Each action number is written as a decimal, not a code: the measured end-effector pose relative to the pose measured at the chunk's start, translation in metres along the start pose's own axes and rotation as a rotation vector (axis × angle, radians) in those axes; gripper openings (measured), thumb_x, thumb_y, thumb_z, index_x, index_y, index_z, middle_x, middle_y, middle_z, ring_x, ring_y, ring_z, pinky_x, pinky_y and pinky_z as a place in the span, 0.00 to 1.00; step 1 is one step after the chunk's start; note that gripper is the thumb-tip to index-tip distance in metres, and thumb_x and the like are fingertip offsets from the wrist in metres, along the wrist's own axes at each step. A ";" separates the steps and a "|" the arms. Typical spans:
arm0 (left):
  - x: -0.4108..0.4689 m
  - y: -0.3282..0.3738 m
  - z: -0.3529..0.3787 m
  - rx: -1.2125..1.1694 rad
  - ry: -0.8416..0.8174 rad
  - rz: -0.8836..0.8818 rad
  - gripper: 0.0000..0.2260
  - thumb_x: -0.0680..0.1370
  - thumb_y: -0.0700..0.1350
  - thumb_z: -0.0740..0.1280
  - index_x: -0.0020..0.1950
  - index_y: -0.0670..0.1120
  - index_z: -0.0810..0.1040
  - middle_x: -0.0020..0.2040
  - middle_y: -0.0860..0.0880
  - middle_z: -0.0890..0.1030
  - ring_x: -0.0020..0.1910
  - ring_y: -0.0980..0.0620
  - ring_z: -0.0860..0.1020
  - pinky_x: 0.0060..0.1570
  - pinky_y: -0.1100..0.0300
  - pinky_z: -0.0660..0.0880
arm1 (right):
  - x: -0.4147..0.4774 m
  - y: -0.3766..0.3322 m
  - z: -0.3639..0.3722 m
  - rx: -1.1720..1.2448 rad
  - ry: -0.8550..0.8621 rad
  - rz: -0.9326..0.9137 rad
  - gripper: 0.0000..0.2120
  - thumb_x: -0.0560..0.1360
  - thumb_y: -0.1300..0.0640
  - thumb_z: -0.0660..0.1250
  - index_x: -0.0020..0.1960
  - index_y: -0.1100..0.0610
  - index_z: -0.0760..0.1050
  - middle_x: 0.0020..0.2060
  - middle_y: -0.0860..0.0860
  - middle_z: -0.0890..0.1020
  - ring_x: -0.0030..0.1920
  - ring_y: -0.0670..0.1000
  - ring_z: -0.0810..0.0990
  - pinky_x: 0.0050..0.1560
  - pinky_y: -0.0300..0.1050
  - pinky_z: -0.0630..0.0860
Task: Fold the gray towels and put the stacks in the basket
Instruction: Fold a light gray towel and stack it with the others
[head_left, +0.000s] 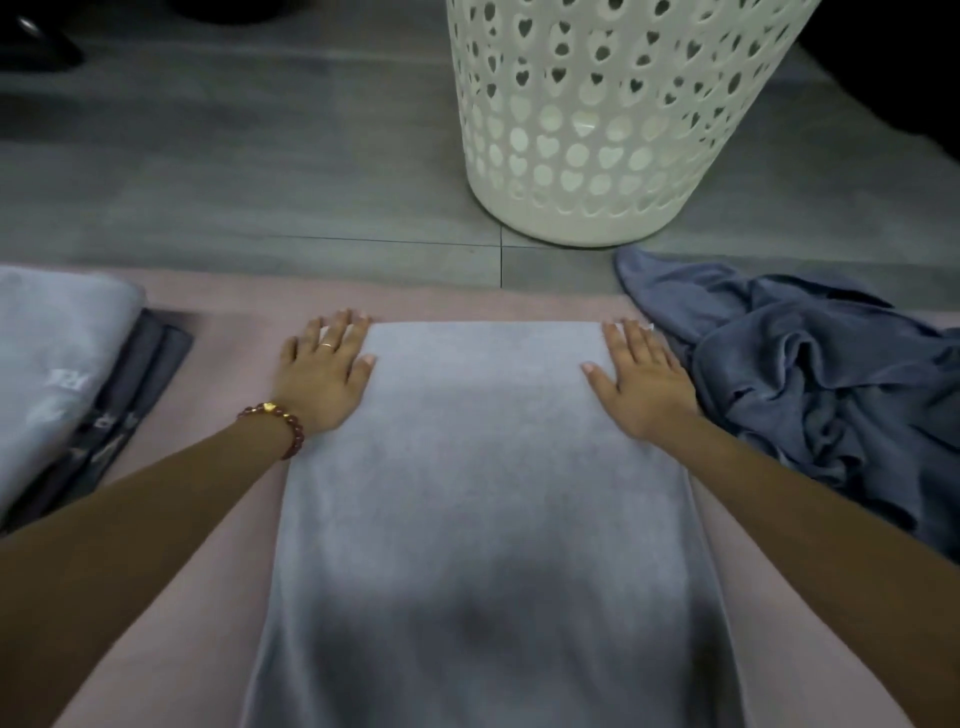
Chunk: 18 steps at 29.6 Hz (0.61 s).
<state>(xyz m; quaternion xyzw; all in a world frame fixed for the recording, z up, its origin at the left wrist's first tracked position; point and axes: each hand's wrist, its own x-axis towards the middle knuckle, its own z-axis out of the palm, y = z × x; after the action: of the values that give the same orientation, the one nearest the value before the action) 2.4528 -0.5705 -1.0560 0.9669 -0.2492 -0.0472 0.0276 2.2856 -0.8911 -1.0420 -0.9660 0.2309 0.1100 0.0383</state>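
Fingers of the left hand (324, 371) straight and loosely spread, flat over the far-left corner of the light gray towel (483, 493); ring on one finger, beaded bracelet (278, 423) at the wrist. Right hand (639, 376) likewise flat, fingers straight, on the far-right corner. Neither curls round the cloth.

Towel lies as a long strip on the pink mat (218, 519), long axis running away from the person, far short edge toward the white basket (613, 119), which stands on gray floor beyond. Folded stack (62, 374) at left; crumpled darker towels (810, 379) at right.
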 end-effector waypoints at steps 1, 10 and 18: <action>-0.005 0.008 -0.004 -0.009 -0.035 -0.079 0.27 0.80 0.58 0.44 0.78 0.49 0.50 0.78 0.47 0.51 0.75 0.41 0.51 0.71 0.42 0.49 | -0.005 -0.005 -0.003 -0.013 -0.029 0.062 0.33 0.79 0.38 0.41 0.77 0.54 0.39 0.77 0.53 0.42 0.77 0.53 0.41 0.75 0.49 0.41; -0.173 0.048 0.007 -0.025 -0.120 0.278 0.33 0.77 0.64 0.34 0.77 0.51 0.55 0.77 0.44 0.56 0.74 0.35 0.54 0.70 0.42 0.51 | -0.185 0.001 0.026 -0.107 -0.036 -0.515 0.33 0.80 0.38 0.38 0.75 0.57 0.59 0.72 0.52 0.65 0.71 0.53 0.66 0.71 0.44 0.48; -0.251 0.031 -0.007 -0.632 -0.049 -0.161 0.29 0.75 0.46 0.63 0.73 0.35 0.59 0.72 0.34 0.59 0.72 0.36 0.58 0.70 0.50 0.56 | -0.292 0.051 0.028 0.604 0.269 0.182 0.13 0.77 0.59 0.63 0.61 0.61 0.74 0.56 0.57 0.78 0.54 0.58 0.77 0.54 0.45 0.71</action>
<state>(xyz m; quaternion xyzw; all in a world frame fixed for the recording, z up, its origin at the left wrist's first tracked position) 2.2201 -0.4764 -1.0271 0.9256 -0.1458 -0.1475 0.3165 2.0034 -0.8050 -1.0033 -0.8924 0.3412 -0.0888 0.2818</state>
